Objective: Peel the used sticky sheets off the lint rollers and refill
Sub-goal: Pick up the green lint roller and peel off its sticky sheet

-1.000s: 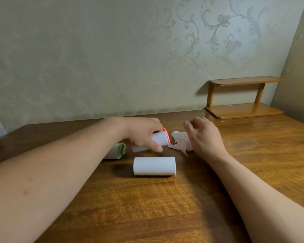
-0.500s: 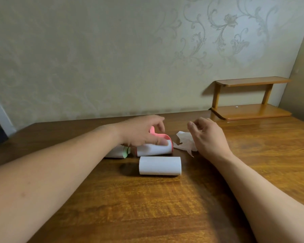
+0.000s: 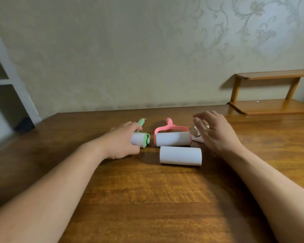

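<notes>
Wooden table [image 3: 147, 199], patterned wall [image 3: 130, 50], small shelf [image 3: 270, 106] at right.
Left hand [image 3: 123, 142] closed around green roller [image 3: 140, 139]; right hand [image 3: 216, 132] open, empty, beside pink roller [image 3: 172, 137].

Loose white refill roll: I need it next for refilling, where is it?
The loose white refill roll lies on its side mid-table in the head view, just in front of the pink-handled lint roller, between both hands.
</notes>
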Demonstrator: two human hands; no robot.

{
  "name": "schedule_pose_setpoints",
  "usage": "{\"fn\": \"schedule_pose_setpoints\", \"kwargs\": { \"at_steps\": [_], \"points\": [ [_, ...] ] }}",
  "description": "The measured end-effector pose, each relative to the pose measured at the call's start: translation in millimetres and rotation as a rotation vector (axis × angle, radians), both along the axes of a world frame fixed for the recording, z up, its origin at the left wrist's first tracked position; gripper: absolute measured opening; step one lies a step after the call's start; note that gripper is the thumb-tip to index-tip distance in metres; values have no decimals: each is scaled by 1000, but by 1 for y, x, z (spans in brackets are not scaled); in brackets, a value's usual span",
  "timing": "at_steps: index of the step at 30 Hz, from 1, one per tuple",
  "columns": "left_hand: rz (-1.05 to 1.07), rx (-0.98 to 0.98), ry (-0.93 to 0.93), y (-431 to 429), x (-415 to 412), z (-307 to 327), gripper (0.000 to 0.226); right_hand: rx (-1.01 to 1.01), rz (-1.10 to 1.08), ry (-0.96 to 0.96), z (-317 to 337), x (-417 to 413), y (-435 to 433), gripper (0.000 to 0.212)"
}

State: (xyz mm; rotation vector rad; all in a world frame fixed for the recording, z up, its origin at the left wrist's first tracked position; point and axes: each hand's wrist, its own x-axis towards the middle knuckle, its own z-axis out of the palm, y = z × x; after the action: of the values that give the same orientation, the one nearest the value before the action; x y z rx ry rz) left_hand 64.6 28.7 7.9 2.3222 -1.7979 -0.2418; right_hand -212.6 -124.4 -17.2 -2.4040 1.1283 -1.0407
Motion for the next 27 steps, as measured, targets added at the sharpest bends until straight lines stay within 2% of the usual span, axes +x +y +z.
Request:
{"fn": "schedule_pose_setpoints", "kwargs": {
  "at_steps": [3,7,8,12,14,18,21,24,27],
  "points": [
    [-45,-32,21,2,9,-2,52,8,-17,-26,0,-4,1,33],
    [-68,-151,63,14,16,-15,43,-1,-32,-89,1,-6,3,34],
    [-69,-242,126,16,17,-14,41,-8,-34,-111,3,-6,5,34],
    [67,-824,471,18,20,16,37,-51,-29,-188,15,-3,20,32],
    [111,-976,534,15,10,32,41,-28,13,-281,27,2,32,32],
    [9,-1054,578,4,-25,46,43,206,274,-414,63,26,59,20],
    [-16,-1093,606,-3,-42,51,45,213,343,-413,78,39,66,14],
    [-4,-1089,787,-7,-51,46,39,153,247,-440,79,37,59,16],
    [35,-1063,1099,-12,-62,36,29,-194,-66,-242,67,35,55,30]
  ]
}}
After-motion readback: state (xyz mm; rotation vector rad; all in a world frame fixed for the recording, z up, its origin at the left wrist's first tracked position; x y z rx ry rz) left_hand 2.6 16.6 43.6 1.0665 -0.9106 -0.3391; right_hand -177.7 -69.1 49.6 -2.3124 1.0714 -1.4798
